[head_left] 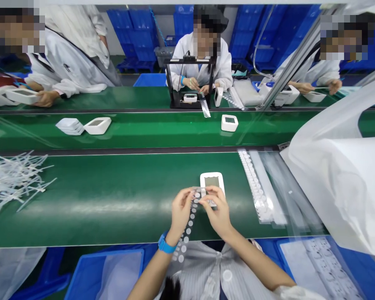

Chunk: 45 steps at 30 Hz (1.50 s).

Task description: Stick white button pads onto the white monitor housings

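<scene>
Left grip [181, 211] and right grip [218, 211], both pinching, nearly meet — forearms [259, 259] slanting inward.

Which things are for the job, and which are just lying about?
Probably the job:
dotted strip, held by left hand and right hand
white device by the hands
more dotted strips

Probably just lying about:
pile of thin white strips
big plastic bag

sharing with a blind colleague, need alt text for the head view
The person's left hand and right hand hold the end of a clear strip dotted with white discs by a white screened device on a green bench. Loose white strips lie to the left; co-workers in white are opposite.
</scene>
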Motion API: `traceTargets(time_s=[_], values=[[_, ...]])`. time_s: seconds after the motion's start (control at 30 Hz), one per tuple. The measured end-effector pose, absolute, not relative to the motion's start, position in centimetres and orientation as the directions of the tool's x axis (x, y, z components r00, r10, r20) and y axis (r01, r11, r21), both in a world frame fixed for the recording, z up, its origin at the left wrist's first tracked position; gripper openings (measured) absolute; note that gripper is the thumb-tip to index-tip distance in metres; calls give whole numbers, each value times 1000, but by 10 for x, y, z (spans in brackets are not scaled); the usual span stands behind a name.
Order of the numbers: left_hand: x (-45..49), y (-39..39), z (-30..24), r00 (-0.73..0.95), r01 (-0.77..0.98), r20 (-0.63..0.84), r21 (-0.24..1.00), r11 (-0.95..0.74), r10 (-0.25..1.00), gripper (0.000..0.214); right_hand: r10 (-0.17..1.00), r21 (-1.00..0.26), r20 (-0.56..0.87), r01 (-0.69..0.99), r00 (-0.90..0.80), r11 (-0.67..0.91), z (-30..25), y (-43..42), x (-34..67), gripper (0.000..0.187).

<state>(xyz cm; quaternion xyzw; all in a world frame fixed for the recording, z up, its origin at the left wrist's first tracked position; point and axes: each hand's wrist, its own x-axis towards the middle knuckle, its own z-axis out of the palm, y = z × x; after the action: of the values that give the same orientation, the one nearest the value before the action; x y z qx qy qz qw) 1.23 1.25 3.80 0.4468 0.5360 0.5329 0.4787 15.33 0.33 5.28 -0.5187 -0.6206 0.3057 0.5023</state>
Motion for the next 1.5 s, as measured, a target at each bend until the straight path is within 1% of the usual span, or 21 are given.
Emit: traceTargets(time_s=[0.07,0.1,0.2,0.3,0.4,0.6,0.77,1.13,1.43,1.5], values=[[3,20,28,-165,-56,-91,995,83,982,22,967,-903,254,356,-12,241,53,-4,165,12],[-1,23,23,-142,-73,-127,990,118,982,22,976,-908,214,361,-35,212,53,-6,172,12],[-4,26,10,18,-95,-249,964,249,968,25,996,-926,37,372,-75,63,51,-7,194,15],[5,22,3,151,-108,-335,930,352,930,28,986,-907,-152,404,-61,-115,48,-1,210,19],[16,17,-1,221,-116,-363,912,394,905,30,965,-882,-251,428,-70,-198,45,5,215,18],[17,17,-12,169,-179,-335,914,363,927,33,941,-838,-322,493,-104,-232,41,12,221,15],[16,19,-12,192,-252,-336,891,377,922,31,926,-819,-363,510,-105,-263,38,16,222,15],[16,19,-15,195,-288,-347,874,392,917,28,932,-792,-352,559,-92,-244,41,14,219,14],[18,19,-9,196,-298,-371,859,416,908,31,953,-712,-292,685,-85,-157,42,11,215,12],[18,20,-9,193,-286,-374,863,416,907,31,957,-704,-281,693,-74,-153,42,12,214,9]])
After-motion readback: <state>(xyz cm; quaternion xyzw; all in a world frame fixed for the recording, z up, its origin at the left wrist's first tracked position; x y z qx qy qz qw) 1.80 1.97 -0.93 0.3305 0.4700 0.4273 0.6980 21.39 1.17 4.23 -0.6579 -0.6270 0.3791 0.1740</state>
